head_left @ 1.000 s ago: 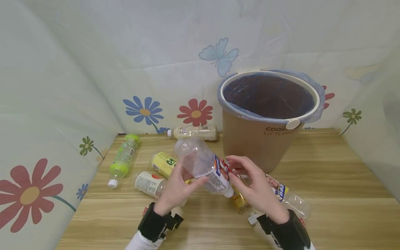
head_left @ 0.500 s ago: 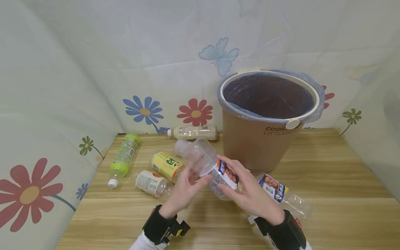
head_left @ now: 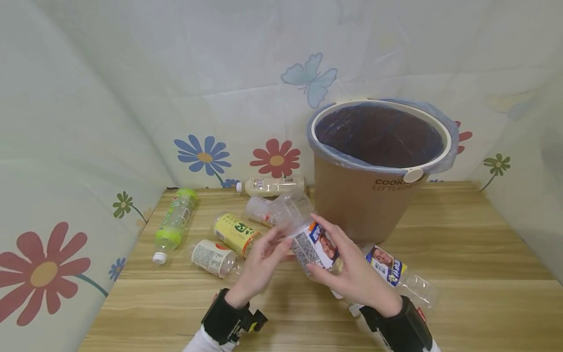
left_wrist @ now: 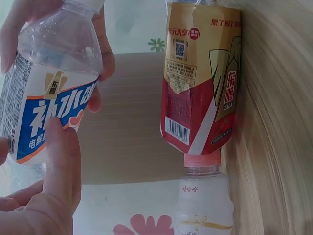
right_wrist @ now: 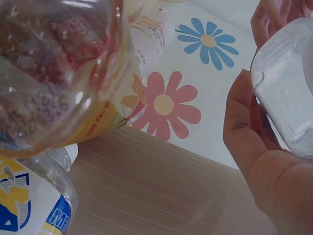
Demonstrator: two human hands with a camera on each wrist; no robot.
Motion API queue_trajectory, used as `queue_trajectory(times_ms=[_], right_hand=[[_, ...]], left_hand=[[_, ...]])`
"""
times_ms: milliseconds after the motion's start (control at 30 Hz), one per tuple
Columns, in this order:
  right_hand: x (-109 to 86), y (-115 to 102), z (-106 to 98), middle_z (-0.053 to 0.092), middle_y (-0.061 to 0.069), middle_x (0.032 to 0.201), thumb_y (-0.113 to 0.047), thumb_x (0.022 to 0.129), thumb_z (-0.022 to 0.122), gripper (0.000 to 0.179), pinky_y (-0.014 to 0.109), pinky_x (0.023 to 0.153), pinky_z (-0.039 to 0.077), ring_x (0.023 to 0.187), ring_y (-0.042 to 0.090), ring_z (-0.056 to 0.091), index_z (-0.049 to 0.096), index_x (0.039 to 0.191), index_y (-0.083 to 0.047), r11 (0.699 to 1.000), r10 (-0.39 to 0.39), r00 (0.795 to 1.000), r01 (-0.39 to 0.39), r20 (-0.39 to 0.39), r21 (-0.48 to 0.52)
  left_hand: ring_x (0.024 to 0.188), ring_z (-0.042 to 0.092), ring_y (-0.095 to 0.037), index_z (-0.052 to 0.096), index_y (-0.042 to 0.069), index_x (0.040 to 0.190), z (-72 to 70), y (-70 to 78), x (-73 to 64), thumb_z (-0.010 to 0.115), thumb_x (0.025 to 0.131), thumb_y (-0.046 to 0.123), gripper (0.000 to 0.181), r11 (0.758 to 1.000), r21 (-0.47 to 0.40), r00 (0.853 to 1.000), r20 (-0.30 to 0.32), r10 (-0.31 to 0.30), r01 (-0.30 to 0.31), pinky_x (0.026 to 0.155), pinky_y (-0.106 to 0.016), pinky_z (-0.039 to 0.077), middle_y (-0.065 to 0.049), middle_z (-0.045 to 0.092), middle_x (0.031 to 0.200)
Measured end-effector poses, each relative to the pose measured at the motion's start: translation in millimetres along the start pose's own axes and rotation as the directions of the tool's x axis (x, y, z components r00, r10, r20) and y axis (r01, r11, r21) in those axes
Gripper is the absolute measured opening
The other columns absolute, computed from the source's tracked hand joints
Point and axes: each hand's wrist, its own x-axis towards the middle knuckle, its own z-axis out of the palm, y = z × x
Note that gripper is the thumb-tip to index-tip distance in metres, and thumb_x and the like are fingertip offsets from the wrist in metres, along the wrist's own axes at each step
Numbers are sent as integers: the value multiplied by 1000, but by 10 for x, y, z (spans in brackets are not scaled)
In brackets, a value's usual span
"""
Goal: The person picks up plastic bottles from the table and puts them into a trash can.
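Both hands hold a clear plastic drink bottle (head_left: 315, 247) with a white, blue and orange label, tilted with its base away from me. My right hand (head_left: 354, 269) grips the neck end, which it hides in the head view. From the other side my left hand (head_left: 259, 266) pinches the labelled part, fingers (left_wrist: 61, 147) flat along the label in the left wrist view. In the right wrist view the bottle's base (right_wrist: 288, 83) faces the camera. Just beyond the held bottle lies a translucent bottle (head_left: 258, 209); under my right wrist lies a bottle with a blue-and-yellow label (head_left: 389, 266).
A brown bin (head_left: 356, 205) with a blue liner (head_left: 450, 146) stands at the back right. Left of it on the wooden table (head_left: 145, 313) lie a beige bottle (head_left: 277, 186), a green bottle (head_left: 175, 220), a yellow-label bottle (head_left: 237, 234) and a white-label bottle (head_left: 211, 257).
The held bottle has turned and swung to the right; its cap, visible a second ago, is now behind my right hand. My left hand has moved slightly right, uncovering the yellow-label bottle.
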Motion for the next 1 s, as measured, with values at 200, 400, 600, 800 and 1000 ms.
queue_trajectory(times_ms=[200,400,600,800,1000], right_hand=[[7,-20,4,47,1,128,-22,82,73,82,30,71,53,97,14,55,25,149,-23,1000,-19,999,19,-28,-6],[38,-223,-57,46,11,133,-10,80,72,80,33,71,53,99,19,55,29,147,-11,999,-32,998,33,-55,2],[44,-195,-78,44,12,138,-10,80,72,80,35,74,53,102,20,55,29,147,-11,1000,-28,996,27,-82,-15],[26,-21,-78,45,6,138,-16,81,73,83,33,73,53,100,18,56,26,149,-21,999,-30,995,29,-98,-13],[50,-66,-123,53,6,128,-15,81,72,80,33,69,52,94,16,57,29,148,-20,999,-4,995,0,-103,-40]], left_hand=[[107,60,-32,45,4,136,-20,3,3,48,99,16,39,999,51,999,-50,6,-3,83,-46,54,-18,51,129],[104,60,-31,45,3,135,-48,10,-1,51,98,13,39,985,171,993,-113,41,-22,82,-40,55,-16,51,130],[100,62,-23,49,7,134,-95,26,5,56,95,10,40,905,402,968,-139,211,-139,79,-33,56,-11,58,124],[100,59,-15,51,6,131,-115,65,18,58,92,10,40,734,643,919,-117,377,-220,77,-32,56,-8,58,123],[114,53,-18,52,4,131,-130,163,32,58,90,14,42,543,815,897,-69,437,-202,94,-36,48,-8,56,127]])
